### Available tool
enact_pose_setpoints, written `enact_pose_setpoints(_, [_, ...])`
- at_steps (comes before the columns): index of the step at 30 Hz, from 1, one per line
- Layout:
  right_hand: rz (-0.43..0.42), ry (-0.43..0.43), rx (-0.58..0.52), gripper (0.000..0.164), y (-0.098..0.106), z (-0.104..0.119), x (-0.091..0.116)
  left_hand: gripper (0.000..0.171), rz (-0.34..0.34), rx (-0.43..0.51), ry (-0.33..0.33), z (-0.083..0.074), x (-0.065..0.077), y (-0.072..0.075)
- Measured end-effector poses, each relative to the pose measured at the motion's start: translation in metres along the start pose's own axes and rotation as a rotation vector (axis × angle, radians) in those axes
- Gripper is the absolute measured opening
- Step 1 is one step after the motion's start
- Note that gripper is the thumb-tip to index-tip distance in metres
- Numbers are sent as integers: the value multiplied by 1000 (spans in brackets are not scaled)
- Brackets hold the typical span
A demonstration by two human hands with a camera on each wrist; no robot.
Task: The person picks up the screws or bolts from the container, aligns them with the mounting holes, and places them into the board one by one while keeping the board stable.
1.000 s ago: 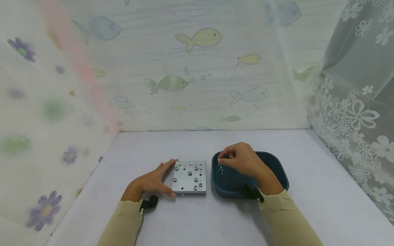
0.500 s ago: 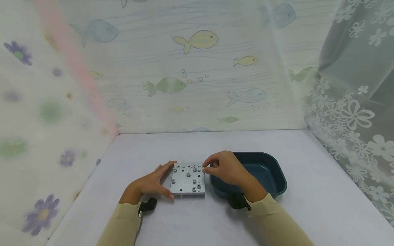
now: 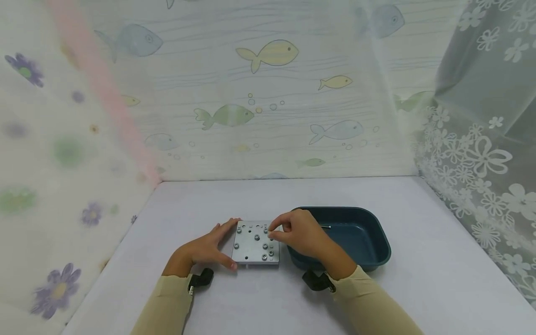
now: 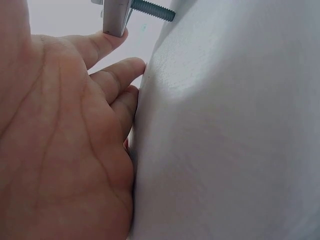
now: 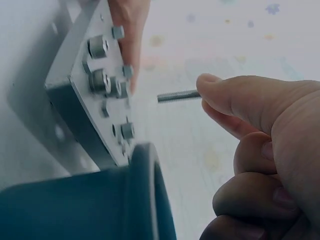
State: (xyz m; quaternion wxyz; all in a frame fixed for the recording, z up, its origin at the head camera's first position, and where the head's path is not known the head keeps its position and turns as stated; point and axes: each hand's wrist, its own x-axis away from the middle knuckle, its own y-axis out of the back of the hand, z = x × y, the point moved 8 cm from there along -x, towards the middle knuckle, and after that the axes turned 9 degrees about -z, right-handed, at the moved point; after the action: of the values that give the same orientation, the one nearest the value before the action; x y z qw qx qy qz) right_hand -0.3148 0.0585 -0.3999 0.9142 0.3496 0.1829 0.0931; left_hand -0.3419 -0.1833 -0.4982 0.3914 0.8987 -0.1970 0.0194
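My left hand (image 3: 205, 249) spans the left side of a silver metal plate (image 3: 255, 251), with the thumb at its near corner and the forefinger at its far corner. Several socket-head screws (image 3: 257, 237) stand in the plate's top. Below the plate, a threaded screw end (image 4: 155, 10) sticks out in the left wrist view. My right hand (image 3: 301, 232) is over the plate's right side. Between its thumb and forefinger it pinches a screw (image 5: 177, 96), the threaded shaft pointing toward the plate; the head is hidden by the fingertips. The other right fingers are curled into the palm.
Right of the plate stands a dark blue tray (image 3: 364, 267), partly under my right wrist. A loose screw (image 3: 326, 227) shows inside it. The white tabletop (image 3: 251, 307) ends at a fish-patterned curtain (image 3: 268, 139), with more curtains on both sides.
My right hand has moved left from above the tray to over the plate's right side, carrying the pinched screw. My left hand has kept its hold on the plate.
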Motion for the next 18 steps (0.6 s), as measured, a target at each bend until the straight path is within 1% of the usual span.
enact_pose_setpoints(6, [8,5,-25,10,-6,4,2,130,-3,12,2,1,0,0])
enact_pose_setpoints(14, [-35,14,-23,8,-11,11,4,130,-4,20,3,1,-1,-1])
enact_pose_setpoints(18, [-37,16,-31,10,-14,13,5,130,-4,11,2,0,0,0])
